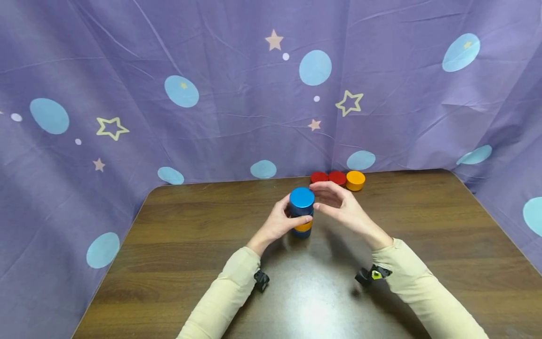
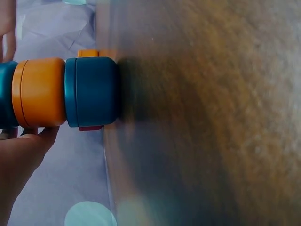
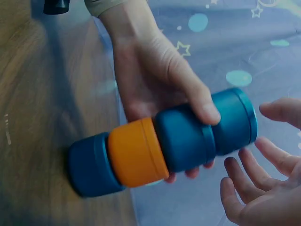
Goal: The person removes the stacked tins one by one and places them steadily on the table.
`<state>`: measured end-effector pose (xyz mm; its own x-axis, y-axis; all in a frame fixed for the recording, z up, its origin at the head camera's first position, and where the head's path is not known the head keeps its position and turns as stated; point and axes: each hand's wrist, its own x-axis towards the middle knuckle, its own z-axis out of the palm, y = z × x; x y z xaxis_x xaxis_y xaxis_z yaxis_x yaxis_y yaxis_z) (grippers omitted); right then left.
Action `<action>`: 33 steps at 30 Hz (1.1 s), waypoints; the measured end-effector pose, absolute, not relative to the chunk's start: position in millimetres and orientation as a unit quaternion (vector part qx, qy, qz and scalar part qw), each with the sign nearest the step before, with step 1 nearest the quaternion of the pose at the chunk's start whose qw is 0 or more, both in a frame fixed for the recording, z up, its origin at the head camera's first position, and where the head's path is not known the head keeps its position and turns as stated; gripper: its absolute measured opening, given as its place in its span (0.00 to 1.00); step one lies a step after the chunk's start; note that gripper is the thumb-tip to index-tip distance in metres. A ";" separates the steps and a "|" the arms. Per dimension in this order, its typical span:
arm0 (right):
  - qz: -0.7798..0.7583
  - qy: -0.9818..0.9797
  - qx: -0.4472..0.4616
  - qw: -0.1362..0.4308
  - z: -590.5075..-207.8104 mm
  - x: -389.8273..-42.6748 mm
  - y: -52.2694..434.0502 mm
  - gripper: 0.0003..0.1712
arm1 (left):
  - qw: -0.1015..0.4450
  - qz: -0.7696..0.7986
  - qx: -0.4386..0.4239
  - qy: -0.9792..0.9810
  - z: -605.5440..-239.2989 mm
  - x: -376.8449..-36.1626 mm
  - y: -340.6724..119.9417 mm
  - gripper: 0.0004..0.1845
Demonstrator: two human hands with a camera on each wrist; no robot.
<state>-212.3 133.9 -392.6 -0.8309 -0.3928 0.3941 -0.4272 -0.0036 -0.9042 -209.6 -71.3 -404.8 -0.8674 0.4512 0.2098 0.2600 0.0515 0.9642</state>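
Stack held mid-desk, three pieces set behind it

A stack of four cylinders is stood upright on the desk, near its middle. The left hand is wrapped round the stack from its left side, while the right hand is held just beside the top piece, on the right. Behind the stack, at the desk's far edge, three loose cylinders are lined up side by side before the hanging cloth.
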 end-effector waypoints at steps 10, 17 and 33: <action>0.596 -0.736 0.320 0.019 -385.3 -214.6 119.1 0.35 | 0.072 0.648 0.258 0.713 -407.7 -210.7 -70.7 0.33; 0.576 -0.760 0.301 0.014 -386.7 -215.9 118.6 0.34 | 0.080 0.643 0.262 0.715 -408.1 -211.7 -71.9 0.33; 0.615 -0.746 0.251 0.037 -383.7 -213.2 130.0 0.33 | 0.085 0.643 0.257 0.717 -408.9 -211.7 -70.5 0.26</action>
<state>-213.2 130.0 -383.7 -0.8714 -0.3297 0.3633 -0.4196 0.1172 -0.9001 -211.7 -70.5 -408.9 -0.8538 0.4771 0.2082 0.2587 0.0420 0.9650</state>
